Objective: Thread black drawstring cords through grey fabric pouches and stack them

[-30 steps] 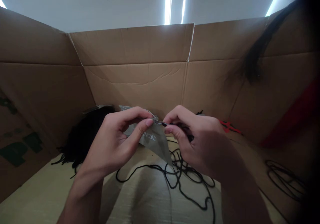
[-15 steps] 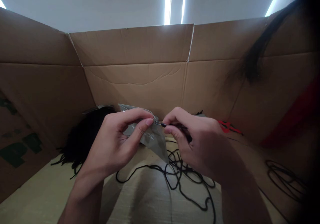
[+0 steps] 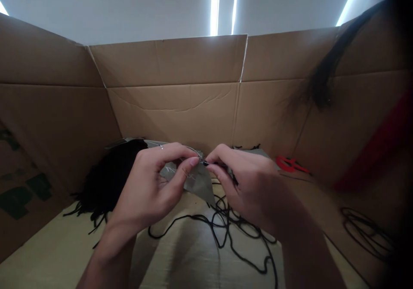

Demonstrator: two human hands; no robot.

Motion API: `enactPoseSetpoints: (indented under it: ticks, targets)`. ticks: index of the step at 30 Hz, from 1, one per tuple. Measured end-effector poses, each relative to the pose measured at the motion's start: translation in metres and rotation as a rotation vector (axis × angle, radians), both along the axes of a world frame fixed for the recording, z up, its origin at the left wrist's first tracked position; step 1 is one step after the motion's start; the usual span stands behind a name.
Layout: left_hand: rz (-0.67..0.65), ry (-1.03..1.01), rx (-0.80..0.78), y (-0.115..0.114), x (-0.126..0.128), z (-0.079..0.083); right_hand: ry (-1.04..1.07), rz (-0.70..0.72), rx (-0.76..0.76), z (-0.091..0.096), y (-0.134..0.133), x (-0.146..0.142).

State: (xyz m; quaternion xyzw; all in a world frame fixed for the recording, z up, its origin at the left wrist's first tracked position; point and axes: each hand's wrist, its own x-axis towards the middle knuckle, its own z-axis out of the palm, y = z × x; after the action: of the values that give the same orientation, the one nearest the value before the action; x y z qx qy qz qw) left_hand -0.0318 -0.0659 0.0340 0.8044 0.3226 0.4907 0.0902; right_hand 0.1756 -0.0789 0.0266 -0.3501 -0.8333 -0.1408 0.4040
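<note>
1. Background: folded cardboard walls [image 3: 174,61] rise behind and beside the hands, on a pale counter [image 3: 190,259].
2. Hands: the left hand [image 3: 145,186] and the right hand [image 3: 253,186] are raised and meet at centre, their fingertips almost touching. The left thumb and forefinger pinch a small metal loop [image 3: 200,155]; the right thumb and forefinger pinch a black cord tip [image 3: 205,163].
3. Key relation: the black cord tip lies nearly level, its long axis running from the right hand leftward to the metal loop. The loop sits at the left fingertips, just beside the tip.
4. A grey triangular sheet [image 3: 196,180] hangs below the loop, between the hands, its point downward.
5. Surroundings: a black fringed bundle [image 3: 109,181] lies left of the left hand, loose black cord [image 3: 222,224] below the hands, and red-handled scissors [image 3: 288,164] right of the right hand.
</note>
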Motion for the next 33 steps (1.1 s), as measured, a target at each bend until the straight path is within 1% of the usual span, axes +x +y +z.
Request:
enactPoseSetpoints:
  ticks: [3,5,8,11,13,15,18,21,23,27,31,33]
  targets:
    - [0.019,0.004,-0.045,-0.001,0.002,0.001,-0.049,0.003,0.001,-0.002,0.002,0.002]
    - [0.029,0.011,-0.086,-0.002,0.002,0.002,-0.085,0.035,0.02,-0.002,0.004,0.003]
    - [0.042,0.001,-0.149,-0.002,0.002,0.003,-0.132,0.082,0.093,-0.002,0.006,0.001]
    - [0.05,-0.046,-0.22,-0.001,0.003,0.001,-0.181,0.077,0.163,-0.002,0.008,-0.005]
    - [0.073,-0.072,-0.241,0.0,0.004,-0.001,-0.193,0.073,0.19,-0.004,0.011,-0.009]
    - [0.083,-0.089,-0.244,0.002,0.004,-0.002,-0.173,0.066,0.186,-0.007,0.015,-0.01]
    - [0.062,-0.095,-0.255,0.004,0.001,-0.002,-0.11,0.052,0.114,-0.011,0.022,-0.007]
    - [0.068,-0.089,-0.265,0.004,-0.004,0.001,-0.06,0.085,0.044,-0.01,0.027,0.001]
    - [0.081,-0.095,-0.257,0.004,-0.007,0.003,-0.044,0.101,0.032,-0.008,0.029,0.007]
    - [0.09,-0.101,-0.225,0.004,-0.007,0.002,-0.033,0.102,0.045,-0.004,0.028,0.011]
    - [0.156,-0.084,-0.175,0.006,-0.001,-0.003,-0.044,0.084,0.116,-0.006,0.027,0.007]
    - [0.162,-0.094,-0.162,0.006,0.0,-0.003,-0.05,0.059,0.143,-0.008,0.026,0.006]
